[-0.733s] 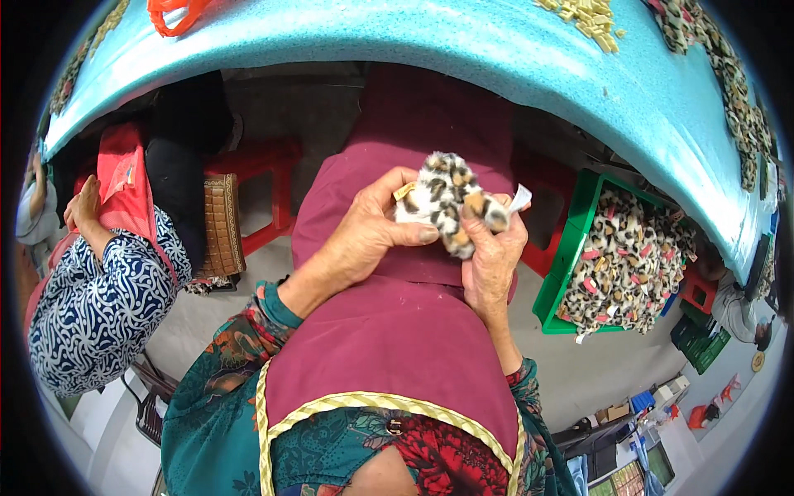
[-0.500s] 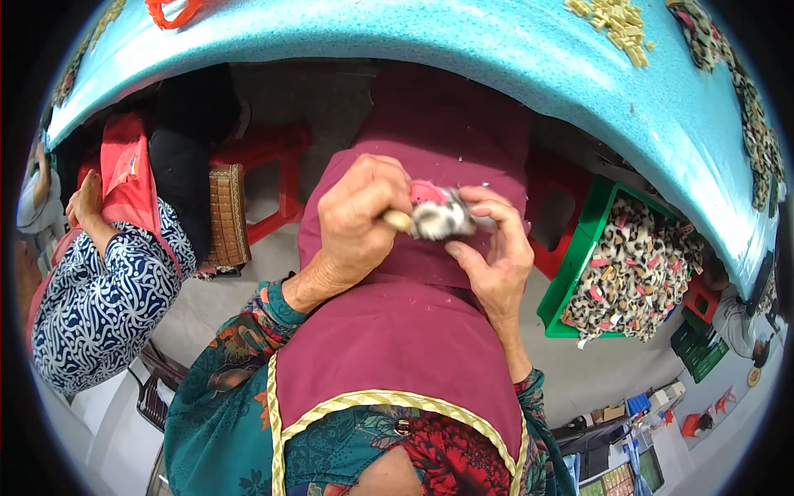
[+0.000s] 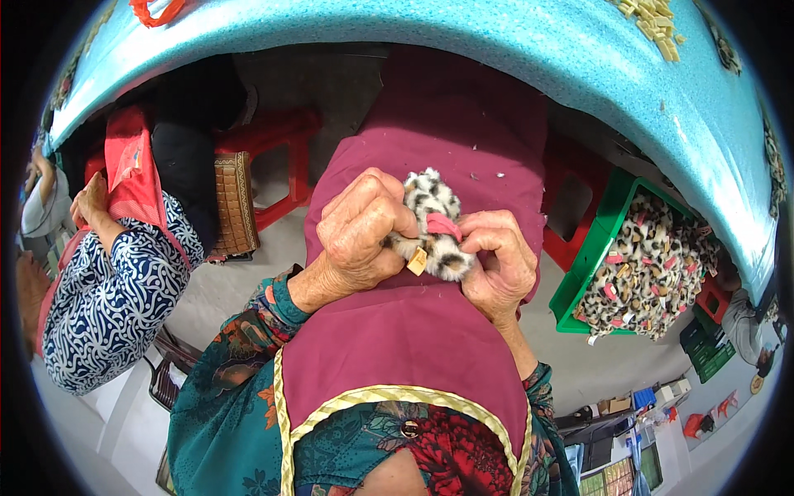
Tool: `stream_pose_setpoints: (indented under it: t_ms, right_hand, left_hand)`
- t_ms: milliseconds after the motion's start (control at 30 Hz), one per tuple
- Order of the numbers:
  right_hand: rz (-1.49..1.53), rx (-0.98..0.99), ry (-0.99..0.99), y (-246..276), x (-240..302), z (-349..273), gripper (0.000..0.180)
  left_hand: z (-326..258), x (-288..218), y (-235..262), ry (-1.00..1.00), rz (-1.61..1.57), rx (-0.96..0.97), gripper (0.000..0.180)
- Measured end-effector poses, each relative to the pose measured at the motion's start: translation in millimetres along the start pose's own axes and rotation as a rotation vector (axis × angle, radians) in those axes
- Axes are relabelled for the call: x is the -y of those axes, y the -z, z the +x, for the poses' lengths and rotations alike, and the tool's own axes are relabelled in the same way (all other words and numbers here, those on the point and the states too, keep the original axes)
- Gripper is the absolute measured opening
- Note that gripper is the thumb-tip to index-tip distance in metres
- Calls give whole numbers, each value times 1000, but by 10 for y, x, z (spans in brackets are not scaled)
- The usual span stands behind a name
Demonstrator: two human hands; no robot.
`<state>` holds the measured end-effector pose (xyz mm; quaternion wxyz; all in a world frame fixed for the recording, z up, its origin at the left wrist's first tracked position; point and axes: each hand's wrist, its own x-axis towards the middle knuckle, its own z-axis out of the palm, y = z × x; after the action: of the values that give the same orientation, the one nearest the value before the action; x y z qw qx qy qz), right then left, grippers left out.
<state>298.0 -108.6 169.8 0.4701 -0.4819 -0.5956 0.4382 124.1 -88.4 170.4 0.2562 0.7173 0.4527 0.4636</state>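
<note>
Left hand (image 3: 364,227) and right hand (image 3: 501,260), fingers curled nearly closed, pinch opposite sides of the spotted plush piece (image 3: 431,200) above our maroon apron (image 3: 393,335); if we tug unevenly, its fur could slip free.

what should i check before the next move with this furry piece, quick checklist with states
1. Left hand gripping the leopard-print plush piece: ok, curled around its left side
2. Right hand gripping it: ok, thumb and fingers pinch its right side
3. Pink patch and tan tab in sight: ok, both show
4. Underside of the piece sound: cannot tell, hidden
5. Maroon apron free of scraps: not ok, pale bits lie on it
6. Spare room in the green crate: cannot tell, similar pieces are heaped inside
</note>
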Motion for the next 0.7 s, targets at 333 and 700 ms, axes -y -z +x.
stream_pose_setpoints:
  t_ms: [333,700]
  right_hand:
    - [-27,-52,10,26,10,-31,31]
    - [-95,-87,42,55,-103,-79,35]
  left_hand:
    - [1,-136,29,226,-79,251,35]
    - [-17,-215,53,1063,-591,-62,20]
